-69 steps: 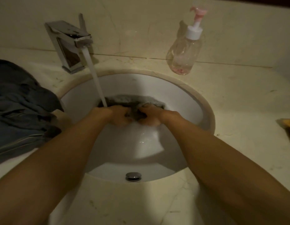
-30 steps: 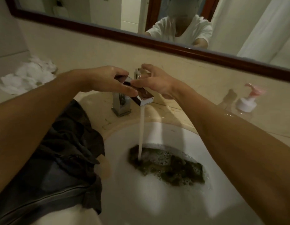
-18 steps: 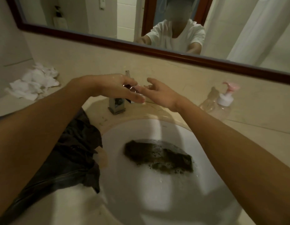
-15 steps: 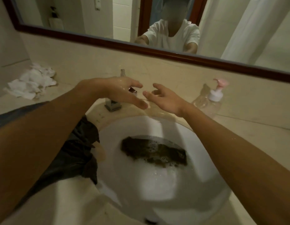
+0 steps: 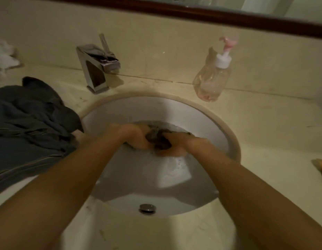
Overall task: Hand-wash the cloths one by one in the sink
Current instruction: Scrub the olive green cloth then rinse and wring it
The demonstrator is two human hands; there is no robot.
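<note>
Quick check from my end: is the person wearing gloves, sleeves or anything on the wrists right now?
No. The left hand and right hand are bare, without gloves. Both forearms are uncovered, with no sleeve in view. No watch, bracelet or ring shows, though the fingers are blurred.

The scene was dimly lit, with a warm yellowish cast over everything. The brightest area was a pale patch of reflected light on the water inside the sink (image 5: pixel 228 134), whose near wall lay in grey shadow. The faucet (image 5: pixel 98 64) and the soap bottle (image 5: pixel 213 76) cast soft shadows onto the wall behind them. Both hands, the left hand (image 5: pixel 133 136) and the right hand (image 5: pixel 171 144), were smeared by motion blur, their fingers indistinct. Wide-angle distortion curved the mirror frame (image 5: pixel 246 18) and stretched the forearms near the lower edges. Overall detail was soft and grainy.
</note>
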